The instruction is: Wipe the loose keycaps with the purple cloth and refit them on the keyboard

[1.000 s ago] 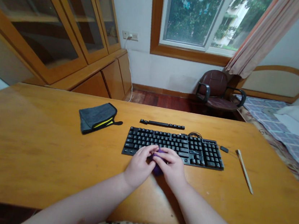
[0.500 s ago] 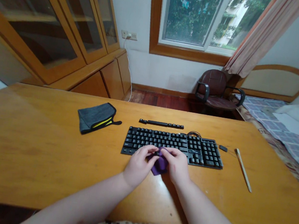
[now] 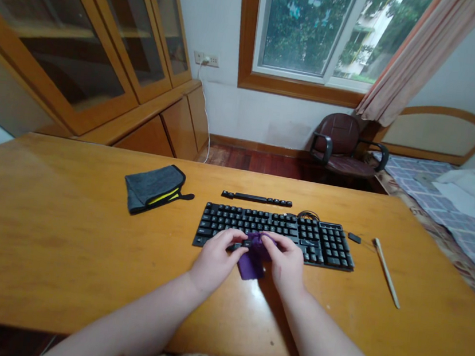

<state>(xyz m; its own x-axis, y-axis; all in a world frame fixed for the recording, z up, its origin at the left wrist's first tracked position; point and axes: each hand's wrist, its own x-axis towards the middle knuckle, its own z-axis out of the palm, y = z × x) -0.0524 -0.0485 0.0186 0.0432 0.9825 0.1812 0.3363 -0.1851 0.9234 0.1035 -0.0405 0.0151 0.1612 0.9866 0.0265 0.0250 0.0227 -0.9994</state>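
My left hand (image 3: 218,258) is closed in a pinch on a small black keycap (image 3: 247,243), partly covered by the fingers. My right hand (image 3: 287,264) grips a bunched purple cloth (image 3: 251,266), whose lower end hangs toward me. The cloth is against or beside the keycap; the exact contact is hidden. Both hands are over the front edge of a black keyboard (image 3: 277,227) and cover part of its lowest row. Behind the keyboard lies a long black spacebar (image 3: 250,197), with several small loose keycaps (image 3: 283,203) in line with it.
A folded grey cloth (image 3: 154,186) with yellow lining and a black loop lies to the left on the wooden desk (image 3: 81,251). Right of the keyboard are a small black piece (image 3: 354,237) and a pale stick (image 3: 387,272). A coiled cable (image 3: 308,214) sits behind the keyboard.
The fingers of my two hands have drawn slightly apart. The purple cloth has shifted with my right hand, and more of it shows between the hands.
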